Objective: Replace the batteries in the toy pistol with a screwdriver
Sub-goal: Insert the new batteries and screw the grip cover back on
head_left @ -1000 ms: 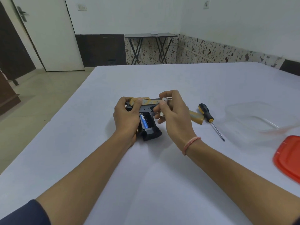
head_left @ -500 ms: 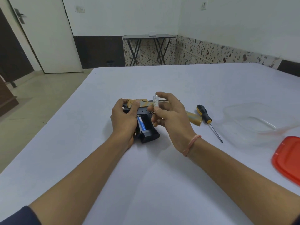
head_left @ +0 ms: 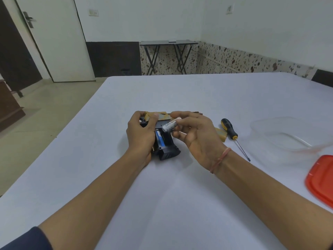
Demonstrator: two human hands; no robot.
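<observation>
right hand [head_left: 196,136] pinching silver battery [head_left: 170,125], tilting it from upright toward open bay [head_left: 166,139] | left hand [head_left: 142,136] gripping toy pistol [head_left: 167,152] | insertion nearing

Both bare forearms reach forward and converge. The left hand [head_left: 142,134] curls round the toy pistol [head_left: 168,152], thumb laid along its top. The right hand [head_left: 196,136] (a thin band [head_left: 220,159] circles its wrist) hovers just beside it, pinching a tilted battery [head_left: 170,125] between thumb and fingertips.
</observation>
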